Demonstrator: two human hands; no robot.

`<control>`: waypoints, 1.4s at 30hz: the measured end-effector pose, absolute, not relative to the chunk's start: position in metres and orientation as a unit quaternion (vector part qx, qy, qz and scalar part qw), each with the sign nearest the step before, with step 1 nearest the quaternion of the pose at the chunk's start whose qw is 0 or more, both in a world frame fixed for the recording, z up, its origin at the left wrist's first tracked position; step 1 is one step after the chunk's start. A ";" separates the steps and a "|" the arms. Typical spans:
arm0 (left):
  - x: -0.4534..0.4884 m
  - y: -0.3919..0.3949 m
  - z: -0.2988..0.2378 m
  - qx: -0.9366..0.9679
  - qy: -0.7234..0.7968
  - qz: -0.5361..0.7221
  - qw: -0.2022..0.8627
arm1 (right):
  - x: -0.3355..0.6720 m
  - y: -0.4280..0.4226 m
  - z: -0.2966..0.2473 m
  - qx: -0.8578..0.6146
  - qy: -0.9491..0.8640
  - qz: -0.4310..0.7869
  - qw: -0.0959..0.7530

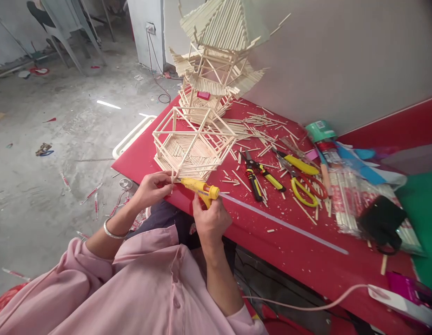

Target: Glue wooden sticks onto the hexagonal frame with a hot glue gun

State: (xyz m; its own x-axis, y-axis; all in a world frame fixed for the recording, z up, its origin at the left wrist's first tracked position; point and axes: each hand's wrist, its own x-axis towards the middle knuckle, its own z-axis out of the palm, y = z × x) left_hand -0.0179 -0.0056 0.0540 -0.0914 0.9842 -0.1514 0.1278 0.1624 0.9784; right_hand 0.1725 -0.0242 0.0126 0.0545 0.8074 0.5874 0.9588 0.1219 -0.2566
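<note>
A hexagonal frame of thin wooden sticks (193, 144) lies on the red table (299, 242). My left hand (153, 187) pinches an upright stick at the frame's near corner. My right hand (209, 218) grips a yellow glue gun (202, 188), whose nozzle points left at that same corner. A long glue stick (282, 223) trails from the gun's back across the table. Behind the frame stands a tall stick pagoda model (216, 60).
Loose sticks (261, 128) are scattered over the table. Yellow-handled cutters (261, 174), scissors (301, 179), packets of sticks (344, 195) and a black object (381, 221) lie to the right. A white cable (306, 304) runs along the near edge. Bare concrete floor is at left.
</note>
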 end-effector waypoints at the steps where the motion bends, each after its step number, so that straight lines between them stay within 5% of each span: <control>1: -0.019 -0.005 0.056 0.474 0.578 0.440 0.498 | 0.172 -0.024 0.012 -0.652 -0.678 -0.113 0.320; 8: -0.026 0.001 0.057 0.488 0.558 0.420 0.524 | 0.171 -0.025 0.015 -0.637 -0.688 -0.115 0.327; 13: -0.018 -0.013 0.050 0.464 0.603 0.494 0.420 | 0.169 -0.027 0.021 -0.600 -0.703 -0.112 0.365; 21: 0.003 -0.041 0.050 0.317 0.577 0.437 0.613 | 0.169 -0.028 0.020 -0.617 -0.706 -0.049 0.345; 42: 0.006 -0.029 0.057 0.331 0.583 0.371 0.643 | 0.165 -0.029 0.018 -0.606 -0.708 -0.066 0.358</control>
State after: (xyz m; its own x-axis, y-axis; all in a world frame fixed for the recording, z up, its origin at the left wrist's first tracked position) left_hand 0.0055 -0.0288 0.0566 0.0454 0.8623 -0.5044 -0.0915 0.5064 0.8574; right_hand 0.1651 -0.0288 0.0179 -0.0104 0.8099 0.5864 0.9048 0.2573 -0.3393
